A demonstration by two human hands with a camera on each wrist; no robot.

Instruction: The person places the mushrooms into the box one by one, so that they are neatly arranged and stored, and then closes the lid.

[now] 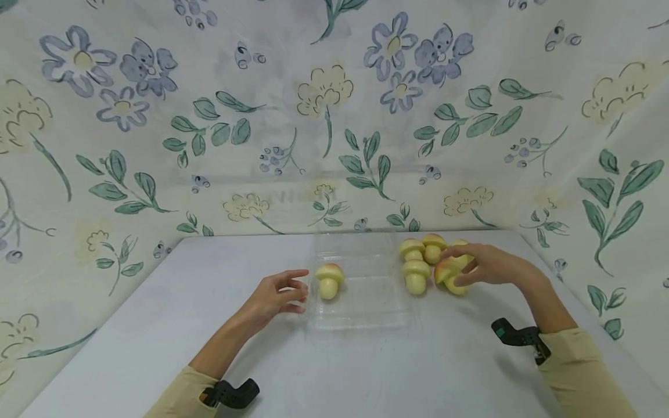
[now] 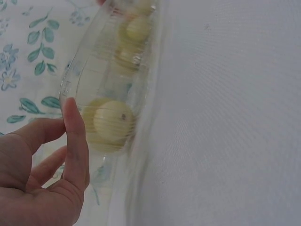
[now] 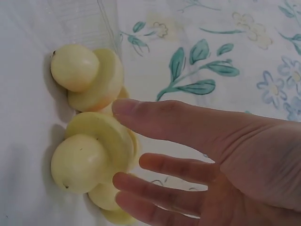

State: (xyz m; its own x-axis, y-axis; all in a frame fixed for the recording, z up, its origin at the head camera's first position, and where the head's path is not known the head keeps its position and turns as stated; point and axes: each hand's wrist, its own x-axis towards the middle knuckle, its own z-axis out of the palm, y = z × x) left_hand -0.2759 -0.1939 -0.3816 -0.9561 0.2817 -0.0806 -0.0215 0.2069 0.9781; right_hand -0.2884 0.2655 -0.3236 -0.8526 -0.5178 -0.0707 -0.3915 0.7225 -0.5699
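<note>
A clear plastic box [image 1: 360, 318] sits on the table, one mushroom-shaped piece [image 1: 328, 281] with a pale stem and yellowish cap upright inside its left part. My left hand [image 1: 279, 295] is at the box's left side; in the left wrist view, its fingertips [image 2: 70, 110] pinch the rim. To the right of the box stand several more mushroom pieces [image 1: 416, 277], some with a reddish blush. My right hand [image 1: 488, 264] reaches over the rightmost ones, partly hiding them. Its thumb and fingers are spread apart beside a mushroom [image 3: 80, 162], gripping nothing.
The white table [image 1: 366, 371] extends in front of the box and to both sides. Floral cloth [image 1: 324, 116] hangs behind the table's far edge and along its sides. A black strap device [image 1: 230, 395] is on each wrist.
</note>
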